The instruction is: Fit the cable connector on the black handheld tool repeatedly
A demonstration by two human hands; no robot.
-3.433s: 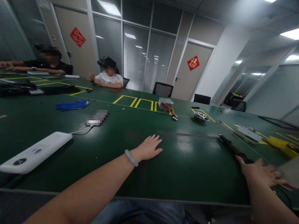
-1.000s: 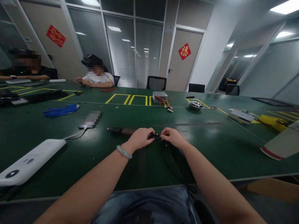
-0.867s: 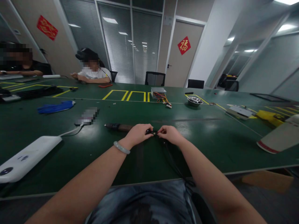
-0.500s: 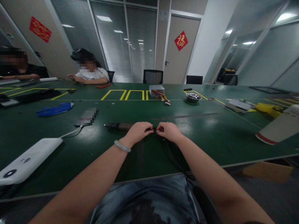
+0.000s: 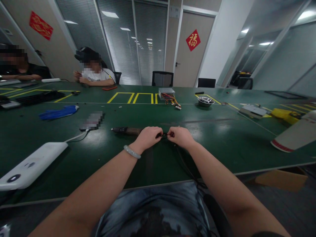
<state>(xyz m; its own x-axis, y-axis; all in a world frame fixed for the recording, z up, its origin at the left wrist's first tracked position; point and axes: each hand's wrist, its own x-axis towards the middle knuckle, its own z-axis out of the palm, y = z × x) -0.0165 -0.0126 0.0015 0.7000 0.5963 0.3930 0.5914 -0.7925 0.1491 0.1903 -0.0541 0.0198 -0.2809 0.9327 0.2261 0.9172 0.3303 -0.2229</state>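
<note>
My left hand (image 5: 151,136), with a pale bangle at the wrist, is closed in a pinch near the middle of the table. Facing it, my right hand (image 5: 180,136) pinches too. A short stretch of thin black cable (image 5: 165,134) spans the small gap between my fingertips; its ends are hidden in the fingers. From beneath my right hand a dark cable (image 5: 184,160) runs down to the table's front edge. A dark, pen-shaped power tool (image 5: 125,130) lies just left of my left hand, its metal tip pointing left and its rear end behind the hand.
On the left lie a white power bank (image 5: 37,163), a phone (image 5: 92,121) wired to it, and blue gloves (image 5: 59,112). Farther back are a metal box with coloured wires (image 5: 166,93) and a steel bowl (image 5: 205,101). A white cup (image 5: 295,135) stands right. Two people sit at far left.
My hands have drawn slightly apart, so more of the dark cable shows between the fingertips. The view has tilted a little. A seated person across the table has raised a hand.
</note>
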